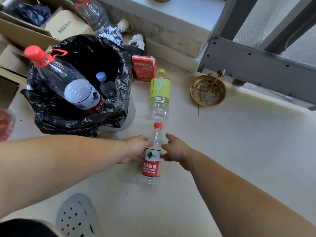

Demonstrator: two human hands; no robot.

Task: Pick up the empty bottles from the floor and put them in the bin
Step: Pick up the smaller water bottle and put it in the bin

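A clear empty bottle with a red cap and red label (pixel 151 169) lies on the pale floor, cap pointing away from me. My left hand (pixel 136 148) is at its left side, fingertips touching the neck and label edge. My right hand (pixel 174 148) is at its right side, fingers spread, thumb against the label. Neither hand is closed around it. Farther away lies a second bottle with a green label (pixel 159 94). The bin with a black bag (pixel 119 82) stands at the left and holds a large red-capped bottle (pixel 68 82) and a blue-capped bottle (pixel 104 82).
A red box (pixel 144 68) sits beside the bin, and a brass dish (pixel 207 90) lies to the right near a grey door frame (pixel 256 65). Cardboard boxes (pixel 66 24) and more bottles are piled at the back left. A grey perforated clog (pixel 77 218) is near my feet.
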